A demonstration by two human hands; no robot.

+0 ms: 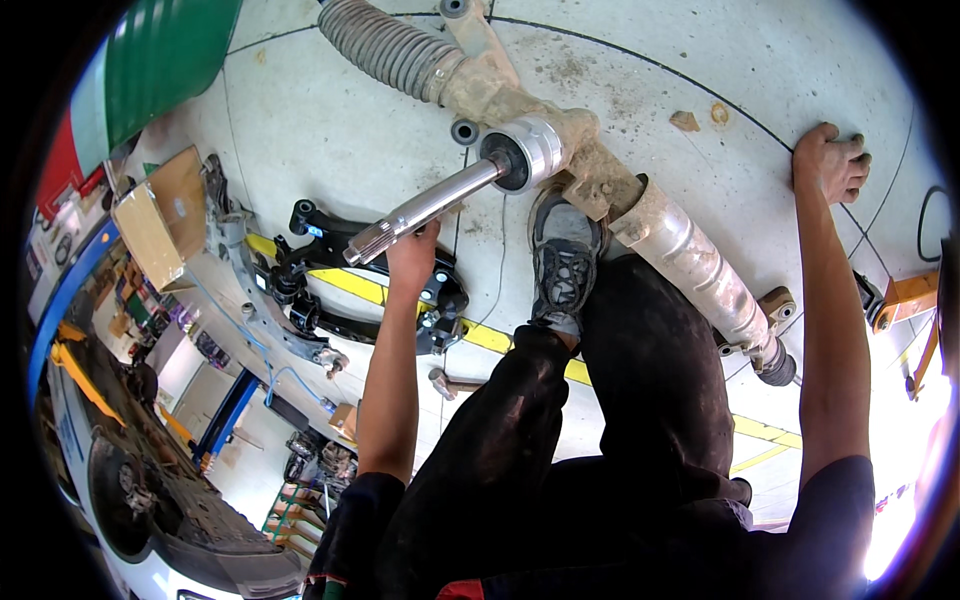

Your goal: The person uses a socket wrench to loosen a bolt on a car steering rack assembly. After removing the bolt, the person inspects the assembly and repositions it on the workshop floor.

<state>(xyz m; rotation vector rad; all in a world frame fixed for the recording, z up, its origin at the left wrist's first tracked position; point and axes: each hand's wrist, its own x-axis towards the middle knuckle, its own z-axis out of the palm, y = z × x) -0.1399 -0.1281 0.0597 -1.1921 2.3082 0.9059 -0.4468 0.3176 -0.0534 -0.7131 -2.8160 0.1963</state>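
A dirt-caked steering rack (530,120) with a ribbed bellows (385,50) lies diagonally on the floor by my shoe (562,265); its silver lower tube (710,265) extends beside my leg. My left hand (412,255) is closed around a polished, splined steel shaft (425,208) that runs into a silver socket-like cylinder (535,152) at the rack's middle. My right hand (830,165) rests on the floor at upper right, fingers bent and slightly apart, holding nothing. Black control arms (315,222) lie left of my left hand, and a hammer (445,383) lies below them.
A grey subframe (225,235), cardboard (165,215) and blue hose (255,340) are on the left floor. A green panel (165,70) stands at upper left, a raised car (160,520) at lower left. An orange tool (905,300) is at far right. A yellow line crosses the floor.
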